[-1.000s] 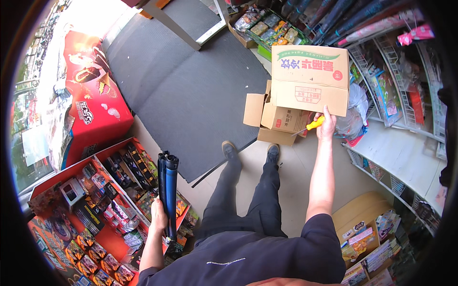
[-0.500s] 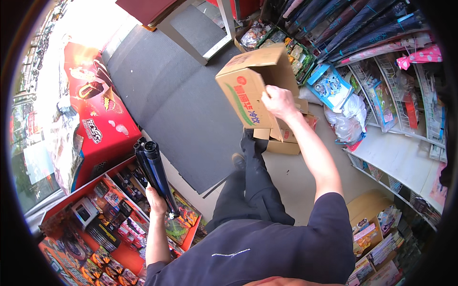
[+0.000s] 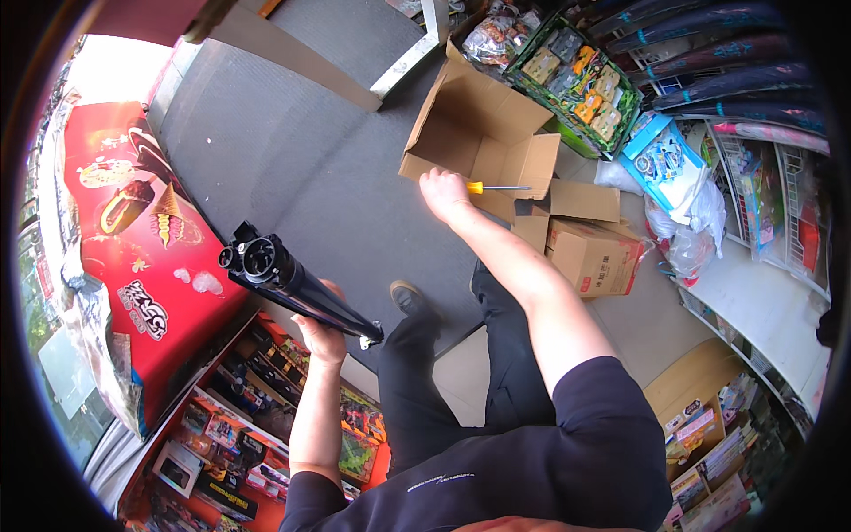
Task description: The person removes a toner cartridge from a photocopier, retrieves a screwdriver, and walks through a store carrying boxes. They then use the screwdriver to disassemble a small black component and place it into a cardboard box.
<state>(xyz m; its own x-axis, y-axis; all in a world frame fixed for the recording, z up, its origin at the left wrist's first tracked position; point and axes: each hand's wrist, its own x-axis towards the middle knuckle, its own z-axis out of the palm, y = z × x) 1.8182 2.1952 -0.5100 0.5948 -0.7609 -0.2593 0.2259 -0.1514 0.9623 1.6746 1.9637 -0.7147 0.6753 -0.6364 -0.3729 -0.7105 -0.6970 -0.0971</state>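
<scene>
Left hand [image 3: 321, 335] wrapped tight round a black folded tripod [image 3: 297, 285]; right hand [image 3: 443, 191] clenched on a yellow-handled screwdriver [image 3: 498, 188].

The tripod pointed up and left of the left fist, beside the red freezer chest [image 3: 133, 239]. Just beyond the right fist stood an opened cardboard box [image 3: 483, 133], the screwdriver's shaft against its flap; a closed box [image 3: 592, 257] lay right of it. The step looked like handling the emptied box, which seemingly called for a steady push at its flap.

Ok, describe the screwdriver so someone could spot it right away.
Find the open empty cardboard box on the grey floor mat. Against its lower flap, the right hand grips a screwdriver: yellow handle, thin metal shaft pointing right, unlike the bundled black tubes in the left hand.
</scene>
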